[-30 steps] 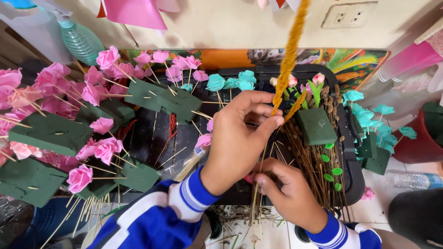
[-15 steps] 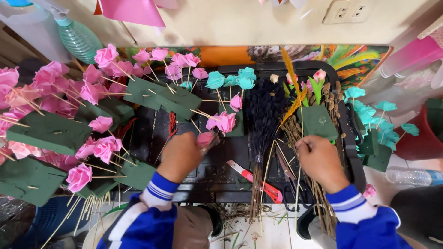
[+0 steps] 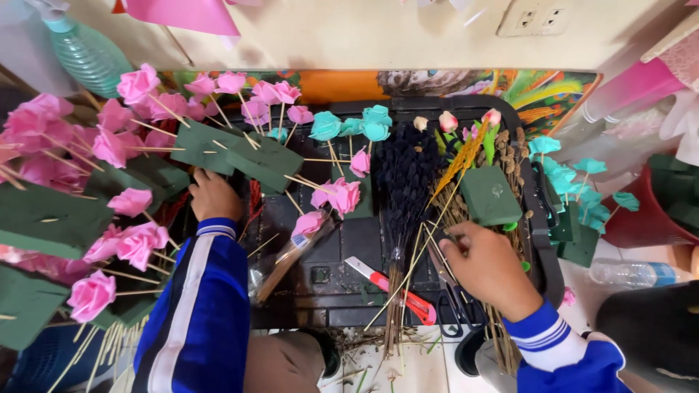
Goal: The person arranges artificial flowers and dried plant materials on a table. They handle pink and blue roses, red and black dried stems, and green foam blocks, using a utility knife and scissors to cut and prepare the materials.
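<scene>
left hand (image 3: pixel 212 195) shifted left since earlier, now against green foam blocks (image 3: pixel 240 154), grip unclear. right hand (image 3: pixel 489 268) lower, fingers pinching dried stems (image 3: pixel 466 211) on black tray (image 3: pixel 542 240); red cutter (image 3: pixel 397 290), scissors (image 3: pixel 451 306), dark bunch (image 3: pixel 408 175) alongside.

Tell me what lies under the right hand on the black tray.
Under the right hand lie dried brown stems and black scissors on the black tray. The palm covers the stems' middle, so the grip is hidden.
</scene>
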